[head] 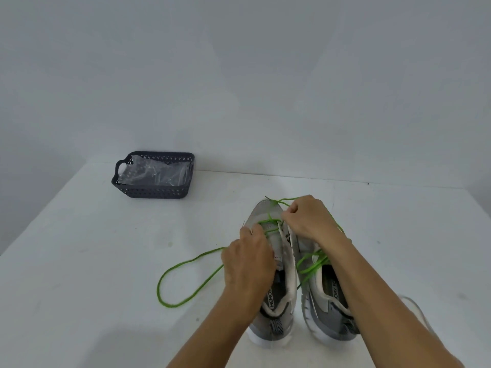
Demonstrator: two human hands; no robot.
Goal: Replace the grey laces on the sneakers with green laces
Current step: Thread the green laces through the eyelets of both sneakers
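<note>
While both hands' fingers pinch the bright green lace (186,264) at the left grey mesh sneaker (268,261), lacing's barely started; right grey mesh sneaker (326,296) looks done-ish.

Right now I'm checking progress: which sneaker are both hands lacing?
The left sneaker: both hands work green lace at its eyelets; the right sneaker only has lace draped across.

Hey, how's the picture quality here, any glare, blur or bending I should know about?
Head view: soft, even light with only faint shadows on the white table; wide-angle bending curves its far edge; glare on the clear plastic bag in the dark basket hides its contents; slight overall softness, though the green lace reads clearly.
</note>
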